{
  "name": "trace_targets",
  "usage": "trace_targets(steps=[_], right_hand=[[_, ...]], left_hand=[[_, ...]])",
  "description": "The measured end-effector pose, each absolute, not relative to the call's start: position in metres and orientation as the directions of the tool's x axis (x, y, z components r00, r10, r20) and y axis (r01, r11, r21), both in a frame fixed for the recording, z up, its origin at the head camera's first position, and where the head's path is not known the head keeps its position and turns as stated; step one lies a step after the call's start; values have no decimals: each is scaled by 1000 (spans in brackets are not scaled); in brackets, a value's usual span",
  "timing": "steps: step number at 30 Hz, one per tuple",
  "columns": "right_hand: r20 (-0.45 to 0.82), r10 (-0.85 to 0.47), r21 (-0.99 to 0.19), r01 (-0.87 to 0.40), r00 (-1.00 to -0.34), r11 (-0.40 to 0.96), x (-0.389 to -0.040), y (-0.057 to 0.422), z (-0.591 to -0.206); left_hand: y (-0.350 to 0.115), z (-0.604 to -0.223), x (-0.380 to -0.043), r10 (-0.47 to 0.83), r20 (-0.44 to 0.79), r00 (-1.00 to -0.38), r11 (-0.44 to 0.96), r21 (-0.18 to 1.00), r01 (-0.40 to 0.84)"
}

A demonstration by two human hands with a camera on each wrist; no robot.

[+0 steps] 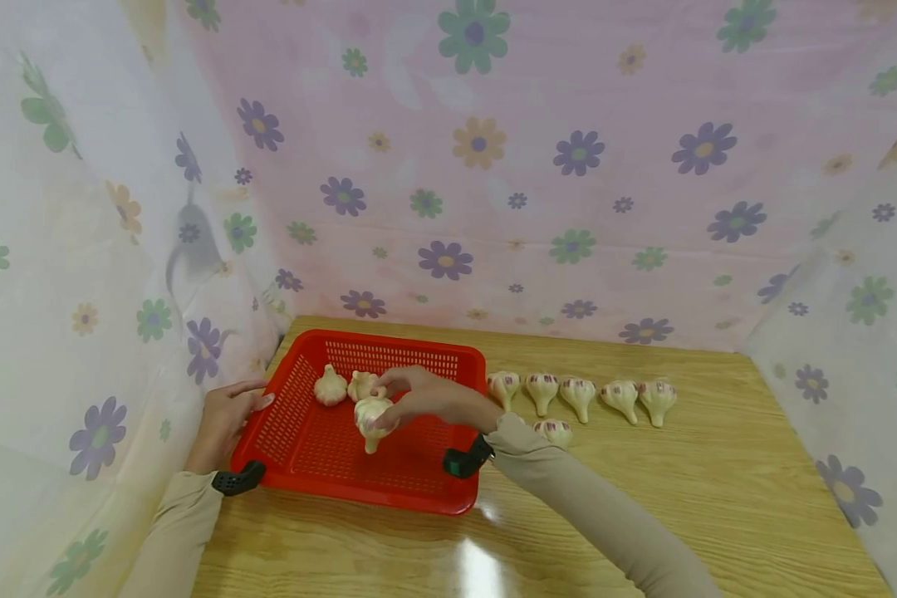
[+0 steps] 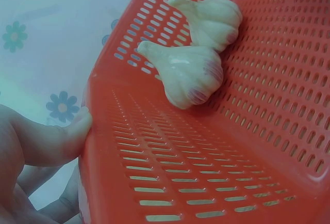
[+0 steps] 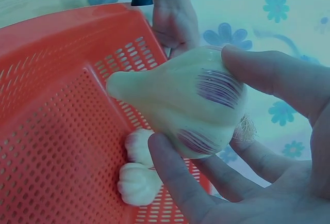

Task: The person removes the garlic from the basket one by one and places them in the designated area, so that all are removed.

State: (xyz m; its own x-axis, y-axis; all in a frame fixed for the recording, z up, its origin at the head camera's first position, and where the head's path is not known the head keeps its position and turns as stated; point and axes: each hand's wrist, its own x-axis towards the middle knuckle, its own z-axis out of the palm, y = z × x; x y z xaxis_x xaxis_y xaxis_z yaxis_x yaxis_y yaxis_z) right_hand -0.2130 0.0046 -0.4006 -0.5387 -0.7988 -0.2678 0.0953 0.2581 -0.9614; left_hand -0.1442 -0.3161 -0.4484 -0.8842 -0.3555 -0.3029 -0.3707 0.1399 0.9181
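Observation:
My right hand (image 1: 422, 397) pinches a garlic bulb (image 3: 180, 100) between thumb and fingertips, above the inside of a red plastic basket (image 1: 389, 501). The bulb is white with purple streaks, its stem tipped down toward me in the head view. Two more bulbs lie in the basket near its back left corner; a garlic bulb (image 2: 185, 72) and a second garlic bulb (image 2: 214, 22) lean side by side in the left wrist view. At the basket's left side, my left hand (image 1: 224, 419) holds the rim, thumb against the edge and fingers outside the wall.
Right of the basket, several garlic bulbs (image 1: 579, 397) stand in a row on the wooden table (image 1: 680, 498). Another bulb (image 1: 553, 432) lies in front of them, partly behind my right sleeve. Flowered cloth (image 1: 523, 166) encloses the table at the back and sides.

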Motion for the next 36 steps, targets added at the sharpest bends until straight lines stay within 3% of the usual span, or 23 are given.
trace_targets(steps=[13,25,36], right_hand=[[-263,-772,-962,95,-579,256,-213,31,-395],[-240,-763,-957,16,-600,288,-215,60,-386],[-254,-741,-963,93,-622,252,-219,82,-383]], left_hand=[[-317,-450,-144,-349,-308,-885,138,917,-373],[-317,-452,-144,-353,-303,-886,130,921,-367],[-318,-451,-144,-346,-314,-884,136,916,-378]])
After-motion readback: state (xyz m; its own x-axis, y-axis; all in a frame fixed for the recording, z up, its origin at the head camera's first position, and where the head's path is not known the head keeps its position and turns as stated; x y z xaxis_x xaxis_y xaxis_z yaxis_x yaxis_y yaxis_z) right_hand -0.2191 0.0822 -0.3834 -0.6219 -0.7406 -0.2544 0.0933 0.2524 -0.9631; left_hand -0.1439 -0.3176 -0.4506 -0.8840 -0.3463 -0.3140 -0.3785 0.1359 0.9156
